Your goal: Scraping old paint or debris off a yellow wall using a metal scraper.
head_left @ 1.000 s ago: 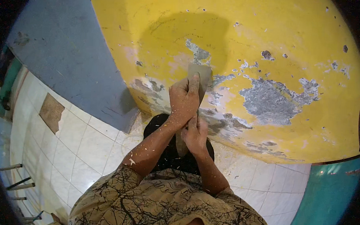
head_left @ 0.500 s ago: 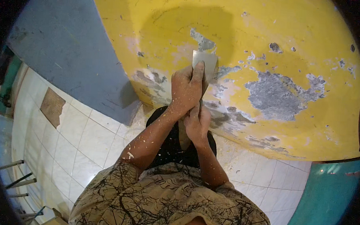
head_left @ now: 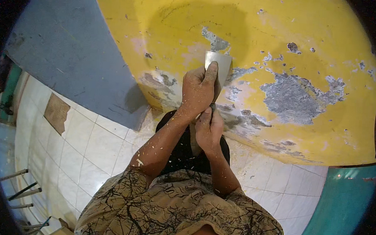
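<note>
Right hand [head_left: 209,133], mid-frame, clenched round the scraper [head_left: 224,66], its handle mostly hidden; left hand [head_left: 197,90] just above, grasping it too, thumb along the blade. Blade upper centre, at the yellow wall [head_left: 267,32], contact hard to tell. Lower left, metal legs [head_left: 25,193] cut off by the dark rim.

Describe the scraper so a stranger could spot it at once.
Start at the big yellow wall with rough grey bare patches. In front of it, the left hand, above, and the right hand, below, grip one tool: the scraper. Its smooth, pale blade widens toward a clean top edge, unlike the ragged patches around it.
</note>
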### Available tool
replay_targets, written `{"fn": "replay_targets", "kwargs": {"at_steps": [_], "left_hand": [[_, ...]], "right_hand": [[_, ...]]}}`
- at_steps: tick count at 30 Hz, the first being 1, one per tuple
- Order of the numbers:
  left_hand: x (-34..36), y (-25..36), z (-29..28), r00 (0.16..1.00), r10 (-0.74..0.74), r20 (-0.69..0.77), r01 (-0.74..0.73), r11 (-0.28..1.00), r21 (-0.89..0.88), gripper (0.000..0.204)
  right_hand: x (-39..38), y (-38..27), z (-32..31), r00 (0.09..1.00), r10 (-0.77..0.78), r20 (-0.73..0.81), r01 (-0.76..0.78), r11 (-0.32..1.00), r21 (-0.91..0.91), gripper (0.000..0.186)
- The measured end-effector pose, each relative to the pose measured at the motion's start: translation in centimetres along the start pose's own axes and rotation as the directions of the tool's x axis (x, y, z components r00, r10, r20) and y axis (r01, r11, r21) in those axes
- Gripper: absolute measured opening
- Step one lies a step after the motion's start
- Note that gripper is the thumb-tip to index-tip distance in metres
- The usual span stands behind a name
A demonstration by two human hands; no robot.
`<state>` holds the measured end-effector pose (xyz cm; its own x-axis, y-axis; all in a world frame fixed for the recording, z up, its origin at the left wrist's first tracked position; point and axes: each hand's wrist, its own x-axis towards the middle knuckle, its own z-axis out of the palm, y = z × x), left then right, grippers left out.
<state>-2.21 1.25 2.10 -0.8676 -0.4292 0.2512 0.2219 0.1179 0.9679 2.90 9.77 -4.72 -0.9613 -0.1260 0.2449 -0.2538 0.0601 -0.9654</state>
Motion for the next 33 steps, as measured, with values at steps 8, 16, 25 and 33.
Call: {"fn": "replay_targets", "kwargs": {"at_steps": [8,16,25,33], "left_hand": [[-0.1,0.3,-0.2,0.999,0.033,-0.036,-0.029,0.993,0.112,0.047],[-3.4,1.1,-1.8,0.894,0.395,-0.212,-0.371,0.917,0.147,0.013],[3.6,2.6,0.0,-0.081,0.256,0.963,-0.997,-0.029,-0.076,0.017],[3.2,2.8,-0.5,-0.092,0.295,0.951,-0.993,0.039,-0.108,0.019]], "right_hand": [[0.2,-0.7,0.4,0.999,-0.024,-0.026,0.021,0.995,-0.095,0.028],[-0.2,1.1,-2.0,0.999,-0.018,0.041,0.021,0.995,-0.096,0.024],[-1.4,-2.4,-2.6,0.982,0.124,0.146,-0.169,0.917,0.361,0.021],[-2.2,-0.2,1.2,0.967,0.238,0.091,-0.253,0.850,0.462,0.033]]}}
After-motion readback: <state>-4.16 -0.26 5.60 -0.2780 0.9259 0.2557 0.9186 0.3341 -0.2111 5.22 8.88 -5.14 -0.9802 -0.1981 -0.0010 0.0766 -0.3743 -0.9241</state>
